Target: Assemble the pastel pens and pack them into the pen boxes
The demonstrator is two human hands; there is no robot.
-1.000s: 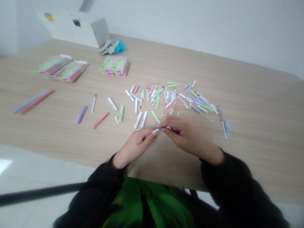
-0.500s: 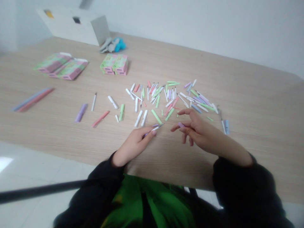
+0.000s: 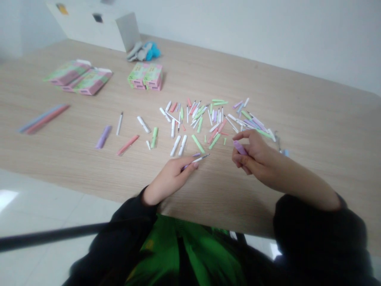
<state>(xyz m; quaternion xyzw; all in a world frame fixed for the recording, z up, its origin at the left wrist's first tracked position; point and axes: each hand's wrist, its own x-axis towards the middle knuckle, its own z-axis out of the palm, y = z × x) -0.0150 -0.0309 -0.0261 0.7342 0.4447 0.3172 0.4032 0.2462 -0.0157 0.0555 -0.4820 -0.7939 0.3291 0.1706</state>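
Observation:
Near the table's front edge, my left hand [image 3: 171, 176] is closed around a thin white pen refill [image 3: 200, 159] with a dark tip, which points right. A purple pen part lies alongside it in the same grip, mostly hidden by my fingers. To the right, my right hand [image 3: 253, 157] pinches a purple pen cap [image 3: 239, 147] between thumb and fingers, a little above the table. Just beyond my hands, a scatter of white refills and pastel pen parts [image 3: 198, 143] covers the tabletop, in green, pink, white, purple and blue.
Two pink-and-green boxes [image 3: 145, 75] stand at the back, with flatter cartons [image 3: 89, 81] left of them. Grey and blue gloves [image 3: 144, 51] lie by a white box [image 3: 126, 31]. Two long sticks [image 3: 47, 119], pink and blue, lie far left near a purple piece [image 3: 103, 137].
My right hand has moved right, away from the left, with its fingers now closed around the purple cap. My left hand has hardly moved. The camera view has shifted slightly.

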